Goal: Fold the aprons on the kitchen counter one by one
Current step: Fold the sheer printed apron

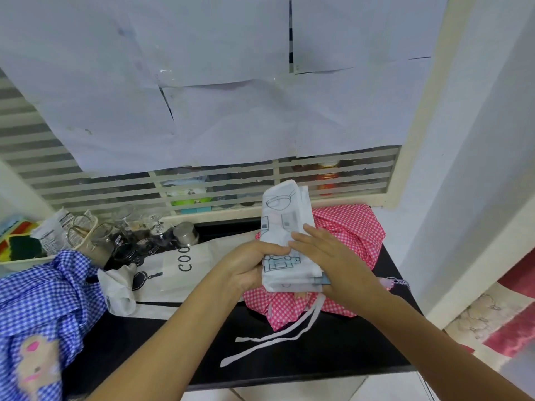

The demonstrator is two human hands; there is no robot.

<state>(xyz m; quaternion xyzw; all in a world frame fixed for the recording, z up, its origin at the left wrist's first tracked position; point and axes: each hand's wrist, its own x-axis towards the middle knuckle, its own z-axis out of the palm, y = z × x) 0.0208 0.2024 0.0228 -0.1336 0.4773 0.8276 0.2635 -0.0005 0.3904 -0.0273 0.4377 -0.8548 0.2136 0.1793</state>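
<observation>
Between both hands, raised off the counter [333, 351], the white printed apron [285, 227] is already a narrow folded bundle. The left hand [249, 267] grips its edge with curled fingers, and the right hand [327, 256] lays straight fingers flat across it. Its ties [275, 337] dangle below. Under the right hand lies a pink checked apron [350, 227]. Left of the left hand are a lettered apron [179, 264] and a blue checked apron [43, 290], all apparently still unfolded.

Only thing I can actually read here is "COO" in big dark capitals, running sideways on the flat white cloth apron [185, 263] lying on the black surface [289, 360]. Left of that apron there's a crinkly white packet [53, 233] with a block of fine print, way too small to make out.
</observation>
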